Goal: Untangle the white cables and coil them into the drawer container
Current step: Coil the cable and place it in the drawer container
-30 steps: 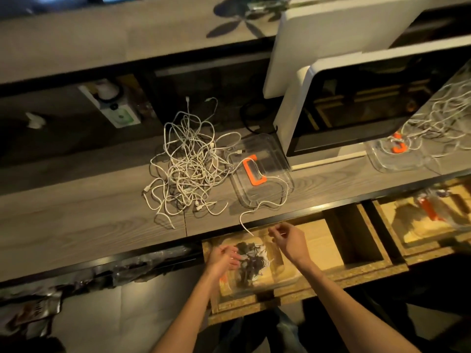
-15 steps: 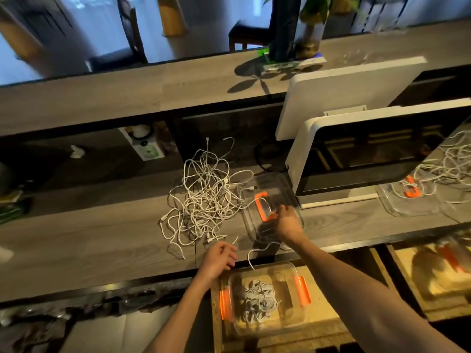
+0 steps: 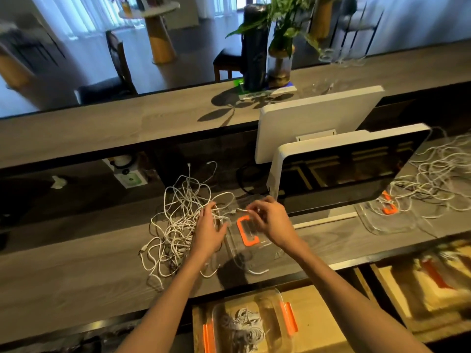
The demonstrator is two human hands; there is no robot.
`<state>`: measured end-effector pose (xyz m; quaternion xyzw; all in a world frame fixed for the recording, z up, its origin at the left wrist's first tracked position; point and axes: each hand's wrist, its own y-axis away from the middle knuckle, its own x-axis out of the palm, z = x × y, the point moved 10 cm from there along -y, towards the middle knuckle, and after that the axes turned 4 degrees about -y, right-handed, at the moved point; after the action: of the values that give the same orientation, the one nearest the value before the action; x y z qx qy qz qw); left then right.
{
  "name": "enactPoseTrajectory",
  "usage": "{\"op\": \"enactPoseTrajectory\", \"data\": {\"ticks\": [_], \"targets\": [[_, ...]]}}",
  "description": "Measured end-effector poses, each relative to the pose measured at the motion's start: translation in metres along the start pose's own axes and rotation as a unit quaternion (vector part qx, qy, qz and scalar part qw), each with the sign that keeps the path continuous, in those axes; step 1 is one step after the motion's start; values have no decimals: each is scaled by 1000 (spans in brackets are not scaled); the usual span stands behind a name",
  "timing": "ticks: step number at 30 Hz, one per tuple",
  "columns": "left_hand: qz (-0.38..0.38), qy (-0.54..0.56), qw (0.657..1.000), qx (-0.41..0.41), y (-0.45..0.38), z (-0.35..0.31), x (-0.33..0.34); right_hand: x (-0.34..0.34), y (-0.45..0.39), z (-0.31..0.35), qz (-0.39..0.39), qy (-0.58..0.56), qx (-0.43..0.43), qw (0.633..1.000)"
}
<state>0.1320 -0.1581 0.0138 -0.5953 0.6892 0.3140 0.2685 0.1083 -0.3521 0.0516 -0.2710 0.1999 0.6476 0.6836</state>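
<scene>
My right hand (image 3: 270, 220) pinches one white cable's end; my left hand (image 3: 209, 231) rests spread-fingered on the tangled cables (image 3: 183, 220) — most still knotted on the counter (image 3: 76, 271). A few coils already sit in the drawer container (image 3: 244, 324) — plenty left.

A matt, grey wood-grain surface (image 3: 76, 271) carries a heap of thin white cables (image 3: 178, 220) with a smooth rubbery look. Beside them lies a clear glossy plastic lid (image 3: 244, 253) with an orange handle (image 3: 246, 230). Below, a clear plastic container (image 3: 275, 301) sits in a rough chipboard drawer (image 3: 318, 314). The monitor (image 3: 344, 174) has a glossy dark screen.
</scene>
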Motion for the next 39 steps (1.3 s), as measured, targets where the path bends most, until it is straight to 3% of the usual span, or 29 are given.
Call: {"op": "enactPoseTrajectory", "data": {"ticks": [5, 10, 16, 22, 26, 28, 32, 34, 36, 39], "targets": [[100, -29, 993, 55, -31, -36, 26, -55, -22, 29, -60, -127, 8, 990], [93, -51, 994, 21, -41, -24, 31, -84, -31, 52, -44, -256, 28, 965], [63, -79, 995, 15, -42, 20, 12, -98, -34, 84, -54, -300, 9, 952], [18, 26, 999, -8, -56, 35, -27, -102, -37, 105, -79, -330, 1, 941], [-69, 164, 984, 11, -76, 7, -87, -87, -42, 109, -45, -470, 37, 881], [-83, 208, 974, 22, -86, -8, -115, -74, -45, 110, -30, -491, 57, 869], [-67, 245, 964, 84, -96, -54, -165, -48, -53, 109, -5, -383, 82, 920], [-70, 224, 963, 135, -95, -82, -188, -36, -58, 113, 15, -365, 89, 926], [-31, 201, 960, 192, -88, -111, -197, -33, -66, 127, 19, -370, 80, 925], [107, 103, 953, 263, -70, -140, -178, -31, -78, 150, 18, -410, 67, 909]]}}
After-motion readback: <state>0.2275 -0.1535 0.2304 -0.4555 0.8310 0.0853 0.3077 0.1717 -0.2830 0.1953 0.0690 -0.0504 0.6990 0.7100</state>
